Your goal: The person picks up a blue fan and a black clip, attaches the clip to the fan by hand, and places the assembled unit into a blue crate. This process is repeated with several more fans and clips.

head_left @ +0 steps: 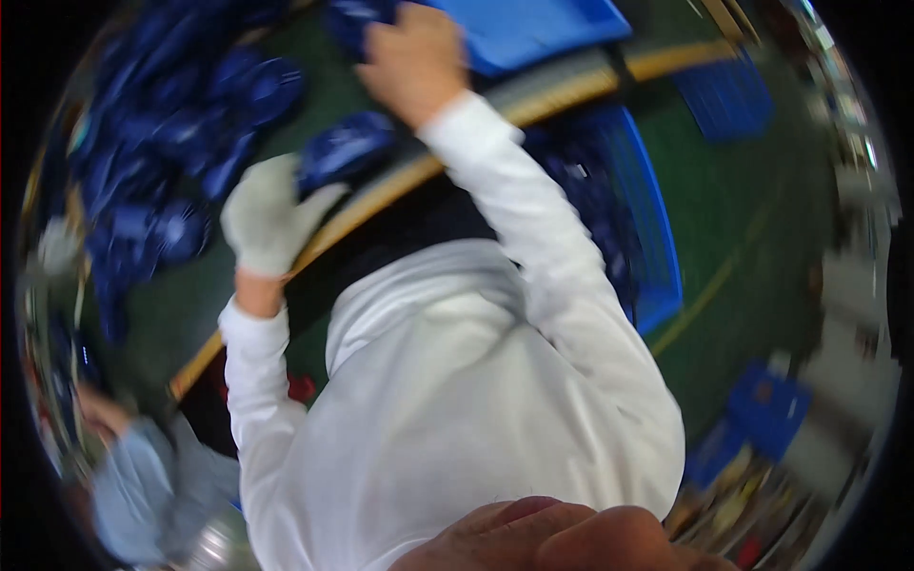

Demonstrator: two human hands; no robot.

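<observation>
Gloved left hand point(267, 224) gripping dark-blue part point(345, 147), bare right hand point(414, 62) grip unclear, blue crate point(657, 238) alongside, co-worker's sleeve point(143, 485) lower left

The scene was evenly and fairly brightly lit, with no hard shadows and no clear single source. Motion blur smeared the whole view, worst toward the rim, where the fisheye bent straight edges and the corners went black. The white sleeves point(533, 238) looked slightly washed out. The pile of dark blue parts point(171, 143) showed soft glints but no crisp outlines.
</observation>
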